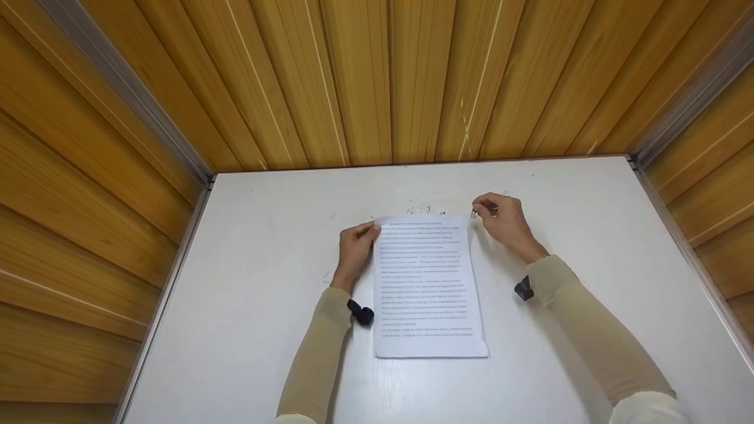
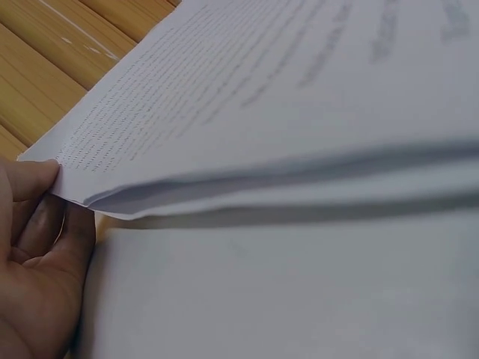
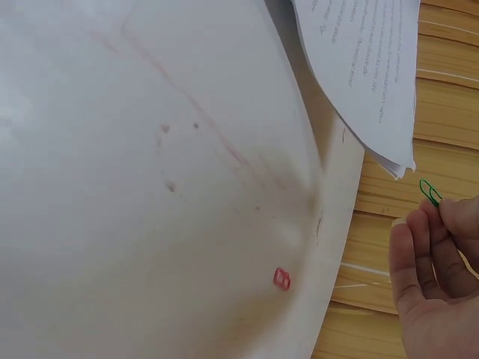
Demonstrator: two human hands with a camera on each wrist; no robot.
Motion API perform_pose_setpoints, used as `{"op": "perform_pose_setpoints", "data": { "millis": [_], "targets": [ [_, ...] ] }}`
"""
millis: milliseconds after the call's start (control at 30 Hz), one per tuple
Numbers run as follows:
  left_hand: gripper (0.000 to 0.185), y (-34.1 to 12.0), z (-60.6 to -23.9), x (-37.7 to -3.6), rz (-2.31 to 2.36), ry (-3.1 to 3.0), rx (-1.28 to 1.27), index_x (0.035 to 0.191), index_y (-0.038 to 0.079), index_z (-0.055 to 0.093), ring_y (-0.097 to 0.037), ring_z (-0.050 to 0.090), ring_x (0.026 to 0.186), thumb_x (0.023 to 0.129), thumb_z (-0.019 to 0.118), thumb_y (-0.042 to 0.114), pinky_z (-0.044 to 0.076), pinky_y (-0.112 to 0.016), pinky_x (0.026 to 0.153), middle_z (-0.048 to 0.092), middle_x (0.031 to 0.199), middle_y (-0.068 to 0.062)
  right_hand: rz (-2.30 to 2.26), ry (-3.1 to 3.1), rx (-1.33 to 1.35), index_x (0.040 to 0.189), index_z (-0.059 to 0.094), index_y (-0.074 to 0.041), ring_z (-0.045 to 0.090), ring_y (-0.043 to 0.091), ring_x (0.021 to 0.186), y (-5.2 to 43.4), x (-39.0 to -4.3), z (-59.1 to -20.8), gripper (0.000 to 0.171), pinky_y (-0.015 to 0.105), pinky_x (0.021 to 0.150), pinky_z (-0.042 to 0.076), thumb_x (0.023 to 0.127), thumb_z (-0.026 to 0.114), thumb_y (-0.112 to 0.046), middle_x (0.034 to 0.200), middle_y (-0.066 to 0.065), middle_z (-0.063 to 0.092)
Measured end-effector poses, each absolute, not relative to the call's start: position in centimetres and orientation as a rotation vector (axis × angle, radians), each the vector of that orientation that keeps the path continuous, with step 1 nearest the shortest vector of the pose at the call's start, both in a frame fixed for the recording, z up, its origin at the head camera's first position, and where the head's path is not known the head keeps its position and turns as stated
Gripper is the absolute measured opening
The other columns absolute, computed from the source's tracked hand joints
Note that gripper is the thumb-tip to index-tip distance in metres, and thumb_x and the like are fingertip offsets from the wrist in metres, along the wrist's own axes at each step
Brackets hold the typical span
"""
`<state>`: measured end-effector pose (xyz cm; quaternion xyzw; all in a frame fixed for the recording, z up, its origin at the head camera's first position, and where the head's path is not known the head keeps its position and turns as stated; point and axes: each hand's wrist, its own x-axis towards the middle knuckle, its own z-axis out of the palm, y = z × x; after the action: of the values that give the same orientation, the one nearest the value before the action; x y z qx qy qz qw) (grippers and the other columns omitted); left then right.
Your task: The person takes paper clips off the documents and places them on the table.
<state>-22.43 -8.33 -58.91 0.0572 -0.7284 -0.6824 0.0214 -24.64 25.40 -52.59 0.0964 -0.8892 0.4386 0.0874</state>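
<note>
Stack of white printed paper sheets at worktop centre, 11 o'clock corner pinched by left hand fingers. Small green wire paper clip gripped by right hand fingers beside 1 o'clock corner. Apparently clipping step; next probably needing clip slid over aligned sheet edges.

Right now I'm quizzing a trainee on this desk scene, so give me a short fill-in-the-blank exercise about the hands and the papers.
1. The right hand pinches a paper clip whose colour is ____.
2. The left hand holds the papers at their top ____ corner.
3. A second clip, lying loose on the table, is ____ in colour.
4. The walls around the table are made of ____.

Missing words: green; left; red; wood
</note>
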Motion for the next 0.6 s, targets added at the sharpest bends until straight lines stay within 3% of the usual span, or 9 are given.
{"op": "perform_pose_setpoints", "data": {
  "millis": [600],
  "targets": [
    [0.03,-8.4,-58.6,-22.4,-2.098,-2.276,0.189,0.126,-0.001,0.076,-0.031,0.066,0.133,0.102,0.072,0.017,0.049,-0.042,0.117,0.075,0.131,-0.017,1.31,-2.722,0.201,0.112,0.076,0.005,0.067,0.024,0.094,27.8,-23.8,-53.8,0.017,0.008,0.073,0.049,0.106,0.064,-0.005,0.102,0.018,0.076]
  ]
}}
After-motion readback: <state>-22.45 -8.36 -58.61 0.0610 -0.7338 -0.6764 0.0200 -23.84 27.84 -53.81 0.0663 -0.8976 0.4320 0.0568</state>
